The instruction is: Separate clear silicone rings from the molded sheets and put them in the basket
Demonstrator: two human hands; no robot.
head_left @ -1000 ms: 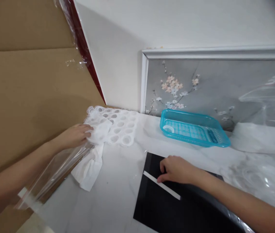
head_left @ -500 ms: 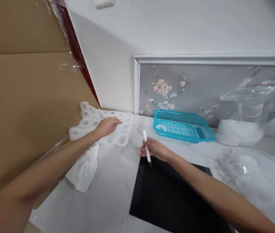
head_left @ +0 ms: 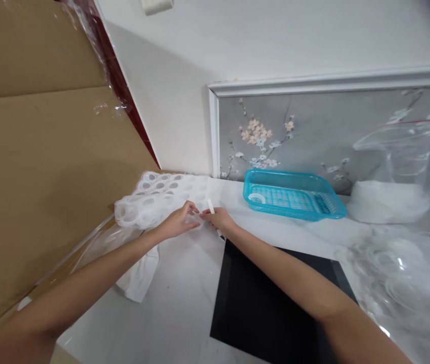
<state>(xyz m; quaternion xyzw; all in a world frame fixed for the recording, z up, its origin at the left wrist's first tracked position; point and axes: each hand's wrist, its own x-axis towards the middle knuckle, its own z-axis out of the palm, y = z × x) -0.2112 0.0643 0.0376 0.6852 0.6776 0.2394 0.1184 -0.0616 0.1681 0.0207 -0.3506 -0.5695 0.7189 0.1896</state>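
Note:
My left hand (head_left: 179, 222) is at the near edge of a white sheet with rows of round holes (head_left: 161, 187), its thumb and fingers apart. Close beside it, my right hand (head_left: 218, 219) grips a slim white stick-like tool (head_left: 210, 206) whose pointed dark tip shows below the hand. The fingertips of both hands almost meet over the sheet's front right corner. Whether the right fingertips also pinch a bit of the sheet cannot be made out.
A black mat (head_left: 268, 303) lies under my right forearm. Behind it stands a blue plastic basket (head_left: 294, 212) with a white ring inside. Clear bags (head_left: 392, 202) with white contents are at right, cardboard (head_left: 48, 151) at left, and crumpled white paper (head_left: 141, 275) below my left wrist.
My left hand has come off the holed sheet's top toward its near right corner, its fingers parting. My right hand has moved left to meet it, still holding the white tool.

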